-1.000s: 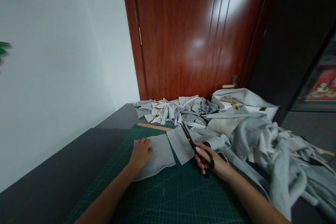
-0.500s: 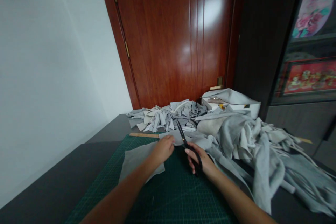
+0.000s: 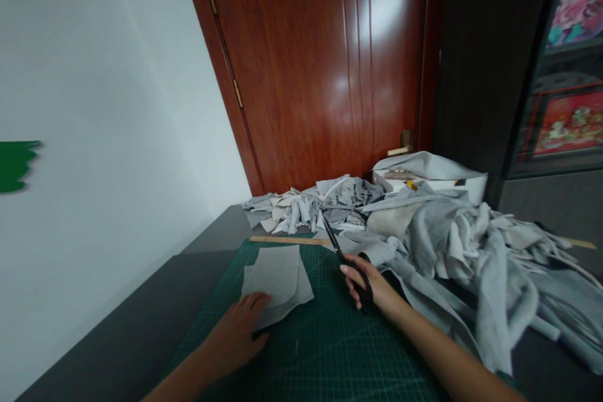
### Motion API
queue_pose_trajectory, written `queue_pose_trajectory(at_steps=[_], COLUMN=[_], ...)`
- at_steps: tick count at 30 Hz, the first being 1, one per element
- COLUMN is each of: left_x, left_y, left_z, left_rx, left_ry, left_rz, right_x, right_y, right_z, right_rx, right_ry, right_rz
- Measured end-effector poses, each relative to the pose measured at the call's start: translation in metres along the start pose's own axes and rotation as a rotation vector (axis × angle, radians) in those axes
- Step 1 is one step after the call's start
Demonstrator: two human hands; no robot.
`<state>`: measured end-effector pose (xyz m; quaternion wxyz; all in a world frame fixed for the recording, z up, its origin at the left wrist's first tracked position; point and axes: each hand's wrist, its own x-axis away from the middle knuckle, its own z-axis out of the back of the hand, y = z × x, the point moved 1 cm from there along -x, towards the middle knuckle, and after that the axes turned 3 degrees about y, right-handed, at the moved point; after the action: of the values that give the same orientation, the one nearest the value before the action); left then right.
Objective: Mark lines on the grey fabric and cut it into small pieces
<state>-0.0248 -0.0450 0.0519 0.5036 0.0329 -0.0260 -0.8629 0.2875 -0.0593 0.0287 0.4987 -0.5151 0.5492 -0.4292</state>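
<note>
Two grey fabric pieces overlap on the green cutting mat; the upper fabric piece (image 3: 277, 267) partly covers the lower one (image 3: 305, 289). My left hand (image 3: 242, 326) touches their near left side, its fingers resting on the cloth and the thumb spread apart. Black-handled scissors (image 3: 333, 240) are in my right hand (image 3: 365, 282), blades pointing away and nearly together. No cloth is visible between the blades. Beyond the right hand, a larger grey cloth (image 3: 377, 248) lies along the mat's right side.
The green mat (image 3: 330, 352) covers part of a dark table (image 3: 207, 264). A wooden ruler (image 3: 287, 240) lies along its far edge. Behind it are fabric scraps (image 3: 301, 210). Tangled grey cloth (image 3: 438, 239) and a white box (image 3: 464, 185) stand right, near a door (image 3: 306, 75).
My left hand has moved left and nearer, away from the cloth by the scissors. A second fabric piece now overlaps the one on the mat. The right hand still holds the scissors.
</note>
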Motion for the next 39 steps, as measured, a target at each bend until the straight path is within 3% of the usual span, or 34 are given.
queue_pose_trajectory(at_steps=[4, 8, 10, 13, 17, 19, 21, 24, 26, 28, 30, 32, 35, 39], left_x=[-0.023, -0.054, -0.065, -0.077, -0.079, -0.074, -0.063, -0.043, -0.031, -0.022, -0.016, -0.016, -0.026, -0.056], left_y=[0.001, -0.034, -0.063, -0.104, -0.137, -0.149, -0.161, -0.179, -0.183, -0.173, -0.149, -0.114, -0.061, -0.013], left_z=[-0.010, 0.009, 0.035, 0.091, 0.164, 0.185, 0.190, 0.163, 0.128, 0.089, 0.054, 0.030, 0.010, -0.008], left_rx=[-0.123, -0.132, -0.129, -0.199, -0.348, -0.366, -0.390, -0.426, -0.463, -0.481, -0.441, -0.350, -0.179, 0.146], left_ry=[0.041, 0.081, 0.210, 0.423, 0.585, 0.620, 0.646, 0.607, 0.426, 0.218, 0.121, 0.137, 0.174, 0.289], left_rz=[0.029, 0.145, 0.216, 0.327, 0.592, 0.642, 0.725, 0.816, 0.755, 0.626, 0.524, 0.363, 0.163, 0.110], right_x=[0.000, -0.002, -0.003, -0.003, -0.004, -0.005, -0.006, -0.007, -0.007, -0.006, -0.004, -0.002, 0.001, 0.004], right_y=[0.011, 0.021, 0.023, 0.025, 0.028, 0.030, 0.033, 0.035, 0.033, 0.029, 0.024, 0.020, 0.015, 0.017], right_z=[-0.003, -0.002, -0.001, 0.000, 0.000, 0.000, 0.000, 0.000, -0.001, -0.004, -0.007, -0.010, -0.012, -0.013], right_rx=[0.040, 0.063, 0.063, 0.061, 0.083, 0.094, 0.105, 0.119, 0.127, 0.149, 0.198, 0.317, 0.656, 0.948], right_ry=[-0.004, 0.008, 0.021, 0.039, 0.036, 0.022, 0.004, -0.004, 0.001, 0.005, 0.005, 0.011, 0.023, -0.015], right_rz=[-0.077, -0.121, -0.126, -0.120, -0.128, -0.131, -0.119, -0.121, -0.141, -0.163, -0.188, -0.197, -0.077, -0.012])
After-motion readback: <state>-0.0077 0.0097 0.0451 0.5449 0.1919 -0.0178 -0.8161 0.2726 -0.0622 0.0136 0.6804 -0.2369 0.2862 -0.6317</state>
